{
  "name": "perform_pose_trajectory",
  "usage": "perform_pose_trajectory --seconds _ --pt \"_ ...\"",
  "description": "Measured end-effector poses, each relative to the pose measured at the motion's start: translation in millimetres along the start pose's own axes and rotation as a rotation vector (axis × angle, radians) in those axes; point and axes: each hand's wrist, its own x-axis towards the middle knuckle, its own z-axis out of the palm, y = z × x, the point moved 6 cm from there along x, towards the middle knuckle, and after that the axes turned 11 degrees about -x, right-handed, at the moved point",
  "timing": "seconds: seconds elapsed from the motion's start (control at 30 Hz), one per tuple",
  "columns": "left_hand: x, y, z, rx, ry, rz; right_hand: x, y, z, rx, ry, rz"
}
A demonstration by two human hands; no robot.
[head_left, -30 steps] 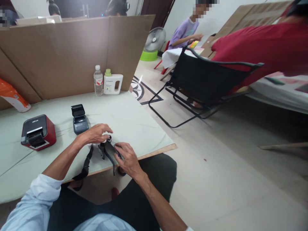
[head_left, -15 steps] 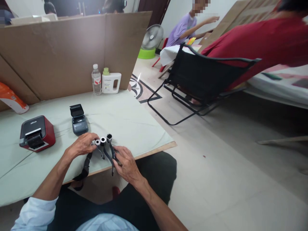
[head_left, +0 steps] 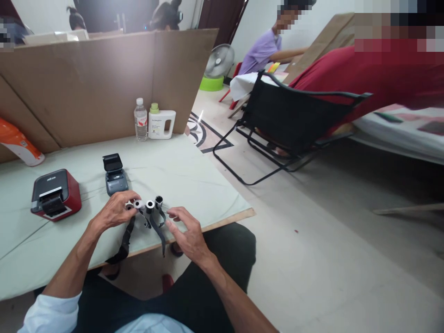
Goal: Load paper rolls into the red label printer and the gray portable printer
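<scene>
Left to right across the table (head_left: 194,185):

Orange pack (head_left: 17,141) far left by the cardboard screen (head_left: 104,83). Red printer (head_left: 55,194), then small grey printer (head_left: 115,178) with lid flipped up. Water bottle (head_left: 140,119) and white jug (head_left: 161,124) at the back edge, well apart from the work.

Left hand (head_left: 113,212): fingers curled, tips pinching the leftmost of the small rolls (head_left: 145,204) near the front edge. Grip looks light, not a full fist.

Rolls: a short row, three or four, count hard to tell, standing on end with open cores facing up. Row runs left-right, rising slightly toward the right. Black straps (head_left: 157,226) trail from the rolls toward the table edge; one longer strap (head_left: 123,243) hangs over the edge toward the lap. Strap long axis roughly front-back, free ends pointing at the body.

Right hand (head_left: 187,231): fingers spread and half open, tips just beside the rightmost strap, holding nothing as far as visible.

Judgement on doing this well: steady the row with the pinching hand, move one roll at a time, keep cores vertical so none tips. Straps likely snag each other; worth separating before pulling. The overhanging strap could drag the leftmost roll off.
</scene>
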Motion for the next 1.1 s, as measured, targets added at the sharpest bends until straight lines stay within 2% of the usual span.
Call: perform_pose_trajectory --seconds 0.17,0.27,0.33,0.4,0.53,0.6,0.7,0.93,1.1 --pt "-5.7 6.4 -18.9 -0.064 0.154 0.076 24.0 -10.4 13.3 0.185 -0.177 0.198" --pt "-9.9 7.3 -27.2 -0.133 0.252 0.062 31.8 -20.9 23.2 0.257 -0.308 0.243" --pt "-13.1 4.9 -29.6 -0.202 0.309 0.028 34.3 -29.3 29.6 0.218 -0.371 0.196" --pt "-16.7 0.7 -28.7 -0.268 0.346 -0.011 35.6 -37.2 35.5 0.096 -0.374 0.082" --pt "-25.0 -9.1 -23.4 -0.342 0.392 -0.066 35.7 -49.0 46.0 -0.126 -0.201 -0.224" --pt "-29.2 -14.5 -21.3 -0.356 0.394 -0.089 35.9 -49.8 51.6 -0.16 -0.12 -0.316" --pt "-34.2 -22.0 -21.8 -0.351 0.398 -0.119 40.7 -47.6 61.5 -0.202 -0.087 -0.365" --pt "-33.8 -35.7 -32.1 -0.318 0.425 -0.127 65.4 -46.0 90.6 -0.339 -0.21 -0.382" --pt "-28.9 -50.6 -50.3 -0.152 0.46 -0.135 87.9 -45.5 106.8 -0.389 -0.248 -0.432"
